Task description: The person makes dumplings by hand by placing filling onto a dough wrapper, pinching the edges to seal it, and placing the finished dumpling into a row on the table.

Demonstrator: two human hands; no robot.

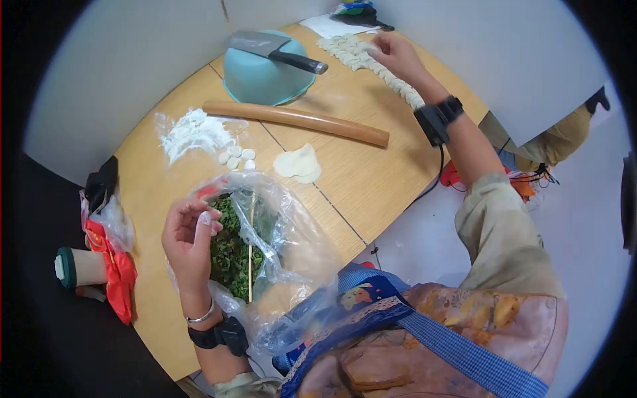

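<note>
My right hand (pixel 397 58) reaches to the back of the table, its fingers pinched on a dumpling (pixel 373 51) at the edge of the rows of folded dumplings (pixel 345 52); the fingertips partly hide it. My left hand (pixel 188 235) hovers over the left side of a clear plastic bag (pixel 302 225), fingers loosely curled, thumb apart, nothing visible in it. Inside the bag lies chopped green filling (pixel 229 265) with a pair of chopsticks (pixel 251 255). Thin round dough wrappers (pixel 297 164) and several small dough pieces (pixel 233 157) lie just beyond the bag.
A rolling pin (pixel 298 123) lies across the wooden table (pixel 345 199). Behind it, a cleaver (pixel 272 50) rests on an upturned blue bowl (pixel 265 83). Loose flour (pixel 192 136) is spread at left. A cup (pixel 83 266) and red bag (pixel 118 272) sit by the left edge.
</note>
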